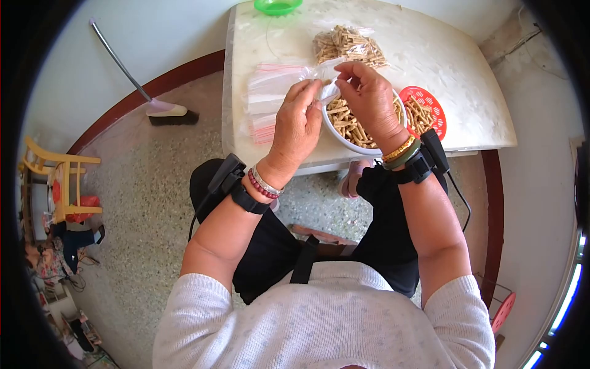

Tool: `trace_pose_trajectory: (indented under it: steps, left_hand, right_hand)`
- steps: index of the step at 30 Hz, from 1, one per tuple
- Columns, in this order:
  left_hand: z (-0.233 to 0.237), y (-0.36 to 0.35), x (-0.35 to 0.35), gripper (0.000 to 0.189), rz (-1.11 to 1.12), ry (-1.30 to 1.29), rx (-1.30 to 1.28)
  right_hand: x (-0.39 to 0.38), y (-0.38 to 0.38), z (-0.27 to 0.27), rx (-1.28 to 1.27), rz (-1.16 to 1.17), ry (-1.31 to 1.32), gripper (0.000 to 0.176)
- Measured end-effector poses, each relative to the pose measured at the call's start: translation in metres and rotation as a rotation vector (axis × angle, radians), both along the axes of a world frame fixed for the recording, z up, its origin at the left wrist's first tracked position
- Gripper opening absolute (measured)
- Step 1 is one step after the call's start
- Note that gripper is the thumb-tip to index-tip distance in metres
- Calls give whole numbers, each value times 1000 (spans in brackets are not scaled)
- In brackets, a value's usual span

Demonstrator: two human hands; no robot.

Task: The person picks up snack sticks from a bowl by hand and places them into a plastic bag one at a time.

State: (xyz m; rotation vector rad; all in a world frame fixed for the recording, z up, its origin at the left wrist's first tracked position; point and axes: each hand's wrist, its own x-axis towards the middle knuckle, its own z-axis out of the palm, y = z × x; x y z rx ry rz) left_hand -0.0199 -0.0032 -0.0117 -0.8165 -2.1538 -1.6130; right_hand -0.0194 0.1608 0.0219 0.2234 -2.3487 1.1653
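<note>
Over the left rim of a white bowl [335, 132], a clear plastic bag [329, 91] is held up between both hands. My left hand [296, 122] has its fingertips closed on the bag's left side. My right hand [372, 104] pinches near its upper right edge, with thumb and forefinger bent together. Short tan sticks [347, 123] fill the bowl, partly hidden beneath my right hand. Whether the bag contains anything I cannot make out. Beside my left hand lie flat plastic zip bags [264, 92] with pink-red edges.
Bagged tan sticks [347, 46] lie farther back on the table [442, 61]. A red basket [439, 117] with more sticks is right of the bowl. A green dish [278, 6] sits at the back edge. On the floor are a broom [166, 111] and a yellow wooden chair [67, 163].
</note>
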Motion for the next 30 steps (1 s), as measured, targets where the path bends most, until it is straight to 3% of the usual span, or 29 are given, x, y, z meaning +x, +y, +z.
trace_pose_trajectory:
  steps: [3, 7, 10, 12, 17, 30]
  left_hand:
    - [0, -2, -1, 34, 1, -14, 14]
    - [-2, -2, -1, 35, 12, -7, 4]
    - [2, 0, 3, 36, 17, 8, -9]
    - [3, 0, 4, 36, 19, 13, -16]
    - [11, -4, 8, 35, 113, 140, -116]
    - [16, -4, 14, 31, 60, 211, -24]
  right_hand:
    - [-2, 12, 2, -120, -46, -33, 18]
    - [-6, 38, -6, -60, -147, -37, 15]
    - [-7, 46, -19, 100, -101, -123, 13]
    - [-4, 45, -24, 331, 65, -173, 13]
    - [9, 37, -30, 506, 258, -229, 9]
    - [16, 21, -42, 958, 7, -226, 13]
